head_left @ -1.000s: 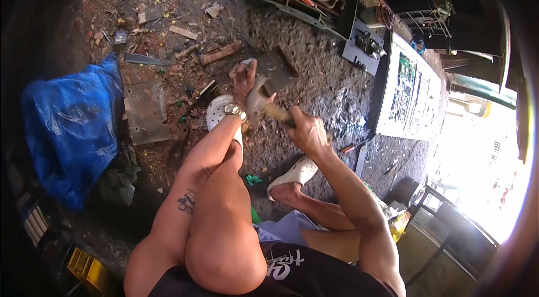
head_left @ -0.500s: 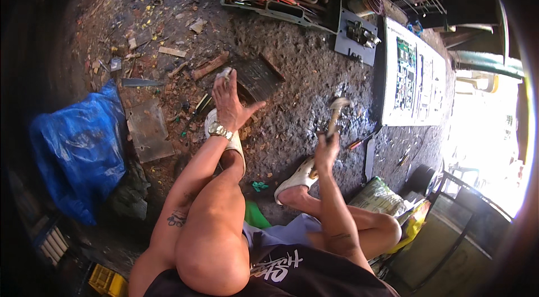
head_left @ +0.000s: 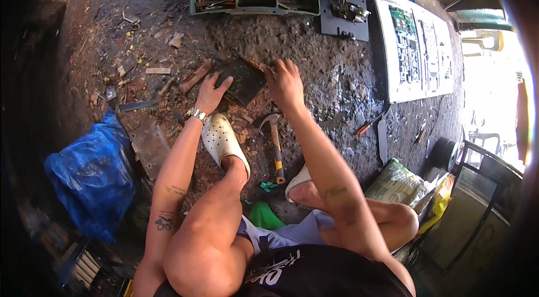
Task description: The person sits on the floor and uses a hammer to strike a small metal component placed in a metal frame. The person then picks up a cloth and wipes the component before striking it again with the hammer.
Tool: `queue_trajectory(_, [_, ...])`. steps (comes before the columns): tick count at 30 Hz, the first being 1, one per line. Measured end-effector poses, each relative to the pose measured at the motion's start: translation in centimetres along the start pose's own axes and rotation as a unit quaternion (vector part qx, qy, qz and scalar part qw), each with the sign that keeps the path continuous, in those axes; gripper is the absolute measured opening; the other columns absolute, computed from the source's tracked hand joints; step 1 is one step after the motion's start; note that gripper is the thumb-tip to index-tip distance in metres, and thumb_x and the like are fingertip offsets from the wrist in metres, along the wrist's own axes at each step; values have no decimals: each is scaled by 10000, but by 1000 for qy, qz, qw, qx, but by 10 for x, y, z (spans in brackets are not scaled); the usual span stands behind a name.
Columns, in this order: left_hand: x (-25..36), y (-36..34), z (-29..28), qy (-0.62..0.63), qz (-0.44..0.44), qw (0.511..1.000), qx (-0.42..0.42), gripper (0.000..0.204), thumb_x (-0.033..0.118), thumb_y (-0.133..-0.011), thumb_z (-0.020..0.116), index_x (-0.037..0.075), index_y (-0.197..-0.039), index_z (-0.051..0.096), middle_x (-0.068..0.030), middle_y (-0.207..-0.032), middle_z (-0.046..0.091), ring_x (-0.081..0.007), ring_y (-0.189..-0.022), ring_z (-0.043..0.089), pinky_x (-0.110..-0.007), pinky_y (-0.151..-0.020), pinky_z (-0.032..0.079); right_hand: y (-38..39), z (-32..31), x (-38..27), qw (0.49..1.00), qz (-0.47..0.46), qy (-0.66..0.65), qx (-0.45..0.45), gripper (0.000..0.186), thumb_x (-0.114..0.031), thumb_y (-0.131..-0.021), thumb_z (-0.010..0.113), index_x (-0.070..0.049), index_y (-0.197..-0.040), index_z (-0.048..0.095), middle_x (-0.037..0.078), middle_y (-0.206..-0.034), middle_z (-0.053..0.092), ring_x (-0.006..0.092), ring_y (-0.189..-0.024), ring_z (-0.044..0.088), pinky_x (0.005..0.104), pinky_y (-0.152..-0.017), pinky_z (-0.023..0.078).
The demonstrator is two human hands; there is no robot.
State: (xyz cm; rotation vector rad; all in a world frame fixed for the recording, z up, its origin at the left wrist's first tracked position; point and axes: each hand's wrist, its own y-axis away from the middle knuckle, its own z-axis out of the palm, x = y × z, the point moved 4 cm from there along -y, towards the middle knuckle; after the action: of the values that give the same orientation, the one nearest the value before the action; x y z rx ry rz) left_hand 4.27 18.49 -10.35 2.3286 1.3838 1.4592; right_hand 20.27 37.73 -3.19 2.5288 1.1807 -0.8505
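Observation:
A flat dark board (head_left: 241, 81) with a strip of brown wood along its far right edge lies on the rough ground ahead of my feet. My left hand (head_left: 211, 95), with a metal watch at the wrist, grips its left side, thumb on top. At the opposite edge, my right hand (head_left: 286, 86) has its fingers curled at the corner; their tips are partly hidden. Between my two pale clogs, a hammer (head_left: 275, 142) with a yellow and black handle rests on the ground, its head pointing away from me. The left clog (head_left: 222, 137) stands just below the board.
An open toolbox (head_left: 255, 8) full of hand tools sits at the far side. Right of it are a metal plate with a mechanism (head_left: 345, 13) and a white panel with circuit boards (head_left: 415, 44). A screwdriver (head_left: 365, 127) lies rightward, a blue plastic sheet (head_left: 92, 176) leftward, amid wood scraps.
The hammer has left my right hand and now lies between my feet. That hand has moved forward and left to the board. My left hand has come down onto the board's left side.

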Motion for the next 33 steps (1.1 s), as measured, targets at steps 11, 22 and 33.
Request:
queue_trajectory(11, [-11, 2, 13, 29, -28, 997, 59, 1036, 804, -852, 574, -59, -1426, 550, -333, -1545, 411, -440, -1457, 390, -499, -1202, 320, -64, 42, -43, 888, -202, 276, -307, 227, -196, -924, 586, -47, -1047, 704, 190, -907, 762, 332, -836, 760, 441, -723, 598])
queue_trajectory(22, [6, -9, -20, 111, 28, 986, -120, 1061, 732, -783, 743, -42, -1467, 501, -237, -1473, 540, -320, -1410, 482, -409, -1177, 360, -48, 28, -28, 902, -230, 220, -292, 245, -192, -984, 555, 1, -1118, 624, 212, -885, 739, 360, -796, 737, 459, -662, 576])
queue_trajectory(33, [58, -80, 25, -188, 156, 904, -352, 1351, 905, -640, 685, 57, -1611, 281, -275, -1597, 371, -411, -1495, 343, -479, -1243, 277, 1, -4, 21, 955, -121, 164, -216, 282, -271, -1008, 568, 7, -1036, 607, 235, -844, 713, 430, -755, 703, 527, -664, 568])
